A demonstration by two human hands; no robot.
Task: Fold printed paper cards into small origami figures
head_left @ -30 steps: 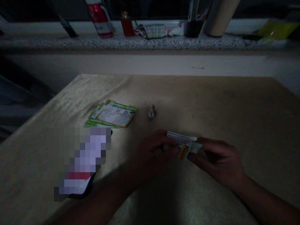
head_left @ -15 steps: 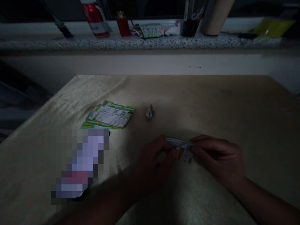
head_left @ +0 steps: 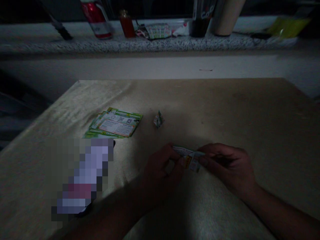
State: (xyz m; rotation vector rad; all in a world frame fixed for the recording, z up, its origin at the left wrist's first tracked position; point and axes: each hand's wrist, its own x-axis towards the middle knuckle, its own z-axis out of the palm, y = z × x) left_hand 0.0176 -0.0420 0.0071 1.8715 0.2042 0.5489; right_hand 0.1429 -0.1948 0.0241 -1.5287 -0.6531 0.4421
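Note:
Between my two hands is a small folded paper leaflet (head_left: 191,161), printed in green, white and yellow. My left hand (head_left: 163,165) pinches its left end between thumb and fingers. At its right end, my right hand (head_left: 226,163) grips the paper with thumb and fingertips. The leaflet is held above the table, and its ends are hidden by my fingers. Beyond my hands stands a small folded paper shape (head_left: 158,120) with a pointed top. To its left lies a fanned stack of green and white leaflets (head_left: 117,123).
A blurred-out, phone-like object (head_left: 87,176) lies left of my hands on the table (head_left: 237,110). On the speckled sill (head_left: 140,46) behind stand a red can (head_left: 96,20), a small red bottle (head_left: 127,25), a dark glass (head_left: 200,23), a beige cylinder (head_left: 228,16) and crumpled wrappers (head_left: 158,30).
The whole view has shifted slightly, so everything sits a little further left. Both hands keep hold of the folded leaflet, with little change in their grip.

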